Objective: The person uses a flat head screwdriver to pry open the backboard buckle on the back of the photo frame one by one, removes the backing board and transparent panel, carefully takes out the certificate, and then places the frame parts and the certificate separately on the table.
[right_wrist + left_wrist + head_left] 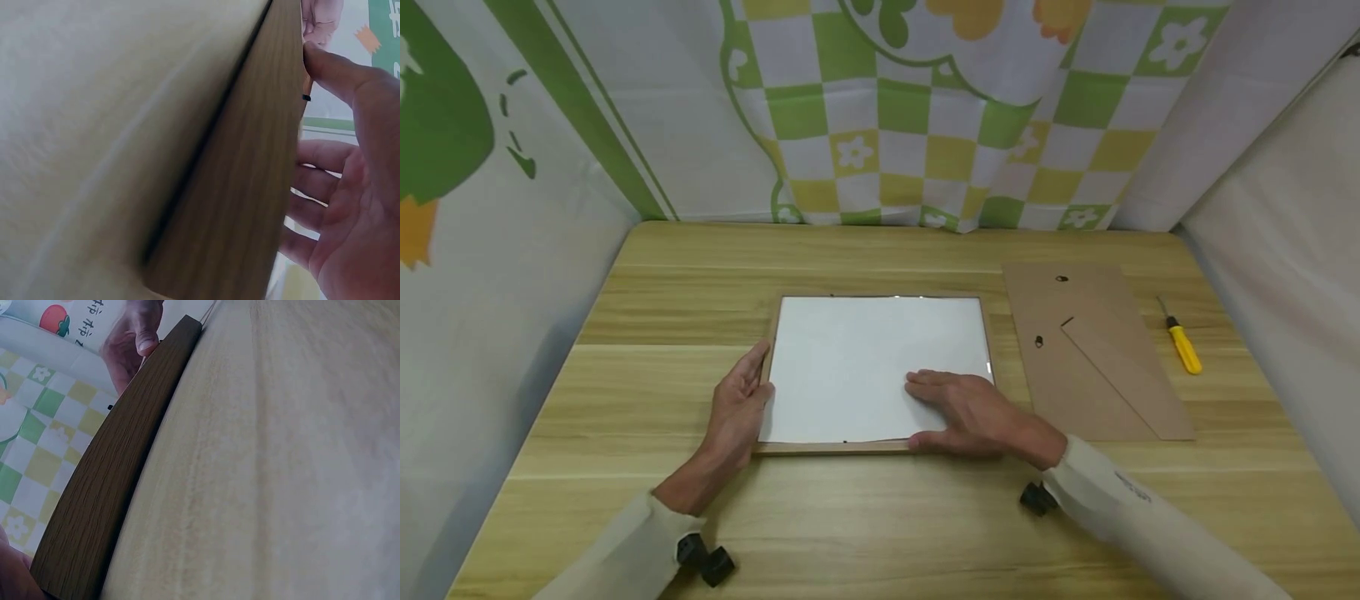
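Note:
A wooden picture frame lies on the table, with a white sheet filling its inside. My left hand grips the frame's left side, thumb at the upper edge and fingers along the outside. Across the sheet's lower right part rests my right hand, its fingers straight and its thumb at the near rail. In the right wrist view the fingers stretch over the frame beyond the rail. The left wrist view shows the near rail's brown side low over the tabletop. Small dark tabs stick up along the frame's inner edge.
Right of the frame lies a brown backing board with hanging rings and a stand flap. A yellow-handled screwdriver lies beyond it, near the table's right edge. A checked curtain hangs behind the wooden table.

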`<move>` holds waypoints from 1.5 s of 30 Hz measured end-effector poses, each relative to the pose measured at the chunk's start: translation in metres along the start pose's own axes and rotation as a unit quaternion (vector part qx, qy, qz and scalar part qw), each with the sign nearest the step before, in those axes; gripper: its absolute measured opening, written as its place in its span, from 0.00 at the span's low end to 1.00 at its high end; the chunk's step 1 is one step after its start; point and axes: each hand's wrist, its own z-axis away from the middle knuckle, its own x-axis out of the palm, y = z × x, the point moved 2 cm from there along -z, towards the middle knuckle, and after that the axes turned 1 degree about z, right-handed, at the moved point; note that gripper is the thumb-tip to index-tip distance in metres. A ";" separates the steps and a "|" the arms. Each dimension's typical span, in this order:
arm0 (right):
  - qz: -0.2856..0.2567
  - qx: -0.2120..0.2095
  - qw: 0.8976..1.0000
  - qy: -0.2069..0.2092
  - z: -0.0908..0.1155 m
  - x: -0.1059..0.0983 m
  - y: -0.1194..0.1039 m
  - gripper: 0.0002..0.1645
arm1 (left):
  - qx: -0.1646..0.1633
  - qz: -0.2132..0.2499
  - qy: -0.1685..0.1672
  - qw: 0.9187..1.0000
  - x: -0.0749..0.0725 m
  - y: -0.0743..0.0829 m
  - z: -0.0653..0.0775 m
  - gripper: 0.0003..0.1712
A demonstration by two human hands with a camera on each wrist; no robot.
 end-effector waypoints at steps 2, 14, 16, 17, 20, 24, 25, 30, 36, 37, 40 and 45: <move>0.008 -0.008 1.000 -0.001 -0.001 -0.002 -0.001 0.46 | 0.000 0.002 -0.001 1.000 -0.001 -0.001 0.000 0.34; 0.166 -0.146 0.962 0.161 0.026 -0.009 0.002 0.12 | -0.001 0.008 -0.008 1.000 -0.003 0.000 0.002 0.34; 0.166 -0.140 0.959 0.183 0.033 -0.010 0.012 0.19 | -0.001 0.011 -0.008 1.000 -0.003 0.001 0.002 0.34; 0.161 -0.135 0.958 0.194 0.037 -0.010 0.018 0.20 | -0.002 0.011 -0.008 1.000 -0.002 0.001 0.002 0.34; 0.132 -0.124 0.957 0.228 0.044 -0.013 0.036 0.20 | -0.002 0.013 -0.012 1.000 -0.003 0.002 0.002 0.34; 0.081 -0.133 0.953 0.259 0.046 -0.014 0.057 0.17 | -0.003 0.016 -0.015 1.000 -0.003 0.001 0.002 0.34; 0.071 -0.137 0.953 0.262 0.046 -0.013 0.061 0.16 | -0.004 0.016 -0.016 1.000 -0.003 0.001 0.002 0.34; -0.016 -0.144 0.958 0.247 0.045 -0.010 0.074 0.15 | -0.008 0.022 -0.025 0.999 -0.004 0.002 0.001 0.34; -0.195 -0.082 0.957 0.196 0.044 -0.022 0.078 0.10 | -0.018 0.046 -0.027 0.998 -0.006 0.003 0.002 0.35; -0.211 -0.071 0.954 0.199 0.044 -0.026 0.077 0.09 | -0.018 0.050 -0.026 0.998 -0.006 0.004 0.003 0.35; -0.232 -0.042 0.946 0.221 0.042 -0.042 0.075 0.06 | -0.017 0.072 -0.033 0.997 -0.007 0.004 0.004 0.36; -0.290 -0.025 0.921 0.259 0.039 -0.074 0.067 0.03 | -0.019 0.069 -0.036 0.997 -0.009 0.002 0.009 0.35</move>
